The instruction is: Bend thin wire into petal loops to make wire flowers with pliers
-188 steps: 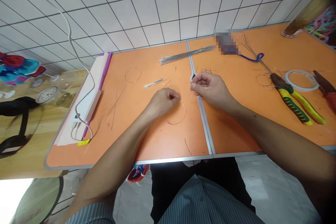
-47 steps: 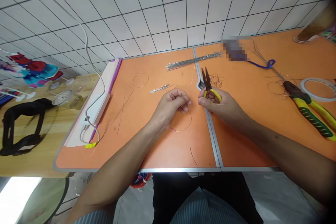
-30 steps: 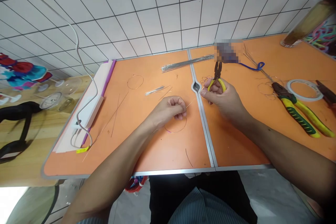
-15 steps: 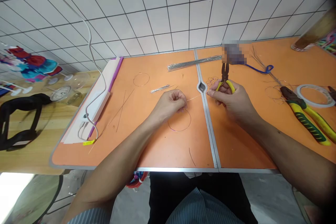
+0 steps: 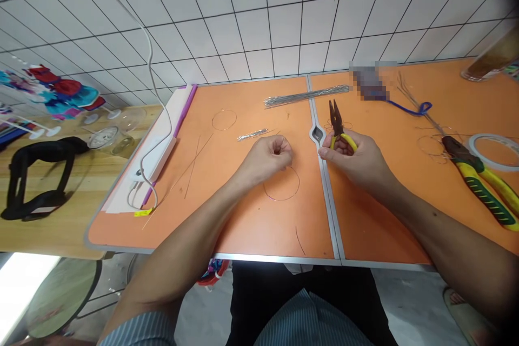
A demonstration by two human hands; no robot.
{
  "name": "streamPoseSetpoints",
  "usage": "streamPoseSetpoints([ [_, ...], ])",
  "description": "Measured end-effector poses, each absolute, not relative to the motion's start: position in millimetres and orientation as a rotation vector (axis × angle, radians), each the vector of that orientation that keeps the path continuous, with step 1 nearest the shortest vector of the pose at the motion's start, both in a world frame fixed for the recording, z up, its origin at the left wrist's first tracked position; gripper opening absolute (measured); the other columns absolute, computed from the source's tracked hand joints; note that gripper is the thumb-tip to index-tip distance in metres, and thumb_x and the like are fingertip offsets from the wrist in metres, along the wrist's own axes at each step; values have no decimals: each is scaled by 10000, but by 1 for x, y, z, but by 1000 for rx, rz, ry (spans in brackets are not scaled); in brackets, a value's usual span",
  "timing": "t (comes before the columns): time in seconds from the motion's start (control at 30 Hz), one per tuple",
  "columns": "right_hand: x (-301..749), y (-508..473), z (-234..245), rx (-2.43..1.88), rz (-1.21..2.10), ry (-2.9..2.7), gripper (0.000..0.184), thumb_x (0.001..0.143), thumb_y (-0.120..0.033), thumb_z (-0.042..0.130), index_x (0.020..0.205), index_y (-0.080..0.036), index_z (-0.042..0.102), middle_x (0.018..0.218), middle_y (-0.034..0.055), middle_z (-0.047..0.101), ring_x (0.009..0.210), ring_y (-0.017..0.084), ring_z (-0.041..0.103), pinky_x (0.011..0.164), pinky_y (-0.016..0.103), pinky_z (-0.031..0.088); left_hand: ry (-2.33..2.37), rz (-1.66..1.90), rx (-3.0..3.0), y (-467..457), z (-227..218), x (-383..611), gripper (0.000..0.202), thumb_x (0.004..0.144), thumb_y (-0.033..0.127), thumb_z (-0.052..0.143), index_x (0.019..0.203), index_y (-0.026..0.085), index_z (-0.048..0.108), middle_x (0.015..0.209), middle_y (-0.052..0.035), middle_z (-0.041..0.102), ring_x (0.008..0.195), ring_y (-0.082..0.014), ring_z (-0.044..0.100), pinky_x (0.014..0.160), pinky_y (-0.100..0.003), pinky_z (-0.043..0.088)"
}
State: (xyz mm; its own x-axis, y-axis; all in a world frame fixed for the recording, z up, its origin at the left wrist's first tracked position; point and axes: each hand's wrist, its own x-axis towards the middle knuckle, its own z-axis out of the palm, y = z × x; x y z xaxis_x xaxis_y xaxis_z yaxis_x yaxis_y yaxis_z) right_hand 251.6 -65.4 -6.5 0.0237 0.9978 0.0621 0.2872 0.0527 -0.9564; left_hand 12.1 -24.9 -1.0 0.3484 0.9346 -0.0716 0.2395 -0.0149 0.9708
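My left hand (image 5: 270,157) is closed in a pinch above the orange table. A loop of thin wire (image 5: 299,189) shows just below its fingers and seems to run up into the pinch. My right hand (image 5: 359,159) is wrapped round the yellow handles of needle-nose pliers (image 5: 336,119). Their dark jaws point up and away from me, slightly parted, with nothing visible between them. The right thumb and fingertips are near the table's metal seam, a short way right of the left hand. Any fine wire between the two hands is too faint to make out well.
Behind the hands lies a bundle of straight wires (image 5: 300,97), with a shorter bundle (image 5: 252,134) nearer. Another wire ring (image 5: 224,119) and loose strands lie left. At right are large yellow-green pliers (image 5: 472,181) and a tape roll (image 5: 497,151). A power strip (image 5: 160,159) sits left.
The pliers have swung to tilt leftward in my right hand, their jaws now showing a gap. The wire stretch seen between my hands is now barely visible. The view has shifted slightly.
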Motion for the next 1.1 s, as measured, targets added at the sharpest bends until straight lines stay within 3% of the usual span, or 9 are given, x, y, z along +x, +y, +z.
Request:
streamPoseSetpoints([
  [0.2,249,-66,-12,-1351,1147,-1406,263,832,-388,891,945,-232,712,816,1,618,775,184,555,727,349,423,1001,956,1322,-27,-1,16,72,855,167,753,799,182,710,797,-46,777,648,-122,689,626,-235,557],
  [0.37,238,-69,-22,-1309,1120,-1344,271,819,-389,888,930,-227,701,856,7,625,796,180,559,723,339,431,872,1039,1010,-31,-8,25,212,873,278,897,862,147,731,883,-69,826,678,-119,760,638,-220,592],
  [0.7,221,-77,-23,-1277,1004,-1303,238,842,-378,846,943,-230,690,815,-15,566,748,161,516,674,320,434,805,1136,670,-41,-15,42,174,884,133,896,882,134,722,899,-76,857,731,-124,805,737,-230,645],
  [0.93,218,-83,-28,-1327,973,-1413,180,955,-383,788,980,-242,679,844,-15,568,745,162,501,671,331,409,774,1196,788,-47,-17,44,166,886,177,880,906,154,717,844,-50,836,669,-105,750,678,-220,605],
  [1.1,228,-84,-22,-1365,1022,-1553,315,1083,-553,672,1034,-242,684,901,7,651,821,190,572,729,348,427,838,1229,909,-46,-9,40,145,886,220,845,920,174,712,790,-12,782,555,-75,621,558,-214,491],
])
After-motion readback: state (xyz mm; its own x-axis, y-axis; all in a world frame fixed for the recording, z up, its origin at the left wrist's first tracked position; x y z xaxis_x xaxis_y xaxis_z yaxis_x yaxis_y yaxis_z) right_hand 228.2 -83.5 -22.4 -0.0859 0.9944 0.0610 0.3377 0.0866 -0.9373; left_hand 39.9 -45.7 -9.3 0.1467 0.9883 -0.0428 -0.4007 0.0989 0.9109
